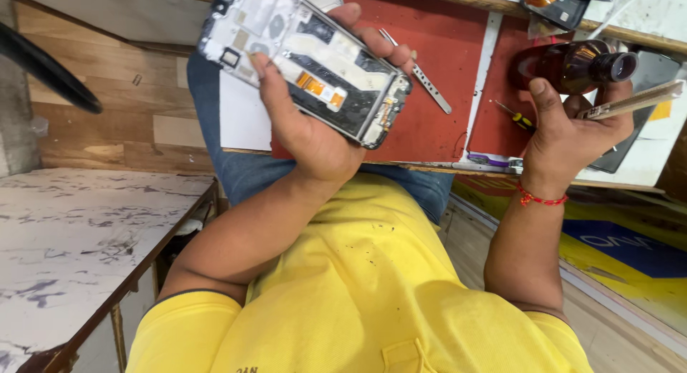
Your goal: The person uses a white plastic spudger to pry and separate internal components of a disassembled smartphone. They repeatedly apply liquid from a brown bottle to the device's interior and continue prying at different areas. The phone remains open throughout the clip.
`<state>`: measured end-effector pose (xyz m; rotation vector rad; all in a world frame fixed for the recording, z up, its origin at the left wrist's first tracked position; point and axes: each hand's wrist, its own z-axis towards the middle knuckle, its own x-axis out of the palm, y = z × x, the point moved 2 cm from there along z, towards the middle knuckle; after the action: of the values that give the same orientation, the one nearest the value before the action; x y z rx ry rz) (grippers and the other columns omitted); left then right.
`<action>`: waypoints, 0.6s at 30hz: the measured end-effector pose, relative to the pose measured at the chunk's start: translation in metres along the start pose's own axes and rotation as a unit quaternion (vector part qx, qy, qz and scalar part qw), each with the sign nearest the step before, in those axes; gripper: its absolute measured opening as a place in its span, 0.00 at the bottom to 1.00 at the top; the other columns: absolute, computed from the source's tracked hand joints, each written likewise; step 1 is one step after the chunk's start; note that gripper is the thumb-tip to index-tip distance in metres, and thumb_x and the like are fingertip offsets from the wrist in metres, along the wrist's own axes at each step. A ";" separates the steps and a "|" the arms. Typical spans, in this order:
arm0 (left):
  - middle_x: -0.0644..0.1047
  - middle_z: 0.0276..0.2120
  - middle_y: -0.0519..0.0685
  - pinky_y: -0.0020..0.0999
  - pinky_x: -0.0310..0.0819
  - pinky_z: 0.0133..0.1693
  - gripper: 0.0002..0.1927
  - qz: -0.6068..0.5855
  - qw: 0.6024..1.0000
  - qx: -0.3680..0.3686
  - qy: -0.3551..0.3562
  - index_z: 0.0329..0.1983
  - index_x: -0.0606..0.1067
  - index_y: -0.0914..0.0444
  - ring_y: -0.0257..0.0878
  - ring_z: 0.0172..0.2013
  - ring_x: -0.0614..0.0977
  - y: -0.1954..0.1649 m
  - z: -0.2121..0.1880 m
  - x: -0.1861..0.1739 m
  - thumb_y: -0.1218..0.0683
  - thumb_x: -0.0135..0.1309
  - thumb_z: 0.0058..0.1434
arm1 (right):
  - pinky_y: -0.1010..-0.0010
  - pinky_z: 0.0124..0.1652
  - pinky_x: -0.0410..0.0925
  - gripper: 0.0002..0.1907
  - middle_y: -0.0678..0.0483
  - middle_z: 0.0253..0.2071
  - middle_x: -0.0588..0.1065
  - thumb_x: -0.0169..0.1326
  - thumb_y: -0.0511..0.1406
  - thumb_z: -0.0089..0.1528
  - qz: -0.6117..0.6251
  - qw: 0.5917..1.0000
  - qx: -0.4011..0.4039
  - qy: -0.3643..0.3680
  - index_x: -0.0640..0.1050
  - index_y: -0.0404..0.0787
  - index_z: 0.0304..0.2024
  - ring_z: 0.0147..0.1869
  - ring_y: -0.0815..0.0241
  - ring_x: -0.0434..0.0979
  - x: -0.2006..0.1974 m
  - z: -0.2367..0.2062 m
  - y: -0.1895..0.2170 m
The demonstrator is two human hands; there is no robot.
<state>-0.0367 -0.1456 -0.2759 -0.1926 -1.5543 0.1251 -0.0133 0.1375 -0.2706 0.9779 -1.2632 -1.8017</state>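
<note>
left hand (315, 129) clamps opened phone frame (304, 58), upper centre | right hand (572, 129) closed on thin strip (633, 101) beside brown bottle (572, 64) | I'd flag: bottle tips, spills on red desk (429, 44)

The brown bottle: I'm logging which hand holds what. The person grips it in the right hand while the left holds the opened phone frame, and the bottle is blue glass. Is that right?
Not quite: the brown bottle is dark amber-brown, not blue, as the head view shows. The rest stands: the right hand grips it, together with a thin flat strip, while the left hand holds the opened phone frame.
</note>
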 end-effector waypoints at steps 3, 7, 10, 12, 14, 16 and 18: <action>0.78 0.44 0.61 0.50 0.73 0.55 0.41 0.005 1.000 0.002 0.004 0.63 0.66 0.71 0.55 0.48 0.81 0.005 0.004 0.005 0.29 0.27 0.78 | 0.80 0.42 0.74 0.24 0.53 0.52 0.75 0.71 0.20 0.62 -0.056 0.998 -0.022 0.001 0.75 0.33 0.56 0.48 0.65 0.77 -0.003 0.003 -0.001; 0.78 0.44 0.61 0.51 0.74 0.54 0.42 0.005 1.000 -0.007 0.002 0.63 0.66 0.72 0.56 0.48 0.81 0.014 0.004 0.011 0.29 0.28 0.79 | 0.76 0.46 0.77 0.21 0.51 0.51 0.76 0.69 0.17 0.65 -0.052 0.998 -0.036 0.020 0.74 0.30 0.55 0.47 0.64 0.77 -0.006 0.008 0.006; 0.78 0.44 0.62 0.52 0.76 0.56 0.42 0.011 1.000 -0.014 -0.007 0.63 0.66 0.72 0.56 0.48 0.81 0.021 0.005 0.013 0.28 0.28 0.79 | 0.76 0.42 0.78 0.20 0.51 0.47 0.77 0.65 0.19 0.63 -0.015 1.000 -0.007 0.003 0.74 0.32 0.53 0.45 0.62 0.80 -0.007 0.009 0.007; 0.78 0.44 0.62 0.53 0.76 0.57 0.42 0.015 1.000 -0.022 -0.013 0.64 0.66 0.72 0.56 0.48 0.81 0.025 0.004 0.015 0.28 0.28 0.78 | 0.76 0.43 0.78 0.20 0.51 0.48 0.77 0.65 0.20 0.62 -0.011 1.000 0.006 -0.005 0.74 0.33 0.54 0.46 0.63 0.81 -0.008 0.009 0.005; 0.77 0.44 0.62 0.53 0.76 0.57 0.43 0.013 0.999 -0.035 -0.015 0.64 0.66 0.71 0.56 0.49 0.81 0.029 0.004 0.017 0.28 0.28 0.77 | 0.76 0.49 0.80 0.22 0.52 0.51 0.76 0.67 0.19 0.64 -0.028 1.000 -0.003 -0.002 0.74 0.32 0.56 0.51 0.65 0.80 -0.011 0.008 0.003; 0.77 0.44 0.62 0.53 0.76 0.57 0.43 0.015 0.999 -0.039 -0.015 0.64 0.66 0.72 0.56 0.49 0.81 0.033 0.004 0.019 0.28 0.28 0.77 | 0.79 0.46 0.76 0.23 0.53 0.51 0.76 0.69 0.19 0.64 -0.049 0.999 -0.006 0.000 0.74 0.32 0.58 0.50 0.66 0.79 -0.017 0.008 0.001; 0.77 0.44 0.62 0.54 0.76 0.58 0.43 0.022 0.999 -0.041 -0.014 0.64 0.66 0.72 0.57 0.49 0.81 0.036 0.005 0.020 0.28 0.28 0.77 | 0.82 0.41 0.70 0.24 0.53 0.50 0.76 0.70 0.20 0.63 -0.066 0.998 -0.015 0.000 0.75 0.32 0.58 0.47 0.68 0.75 -0.022 0.008 0.000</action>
<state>-0.0394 -0.1057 -0.2633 -0.2899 -1.5847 0.0994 -0.0108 0.1600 -0.2645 1.0670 -1.1934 -1.9159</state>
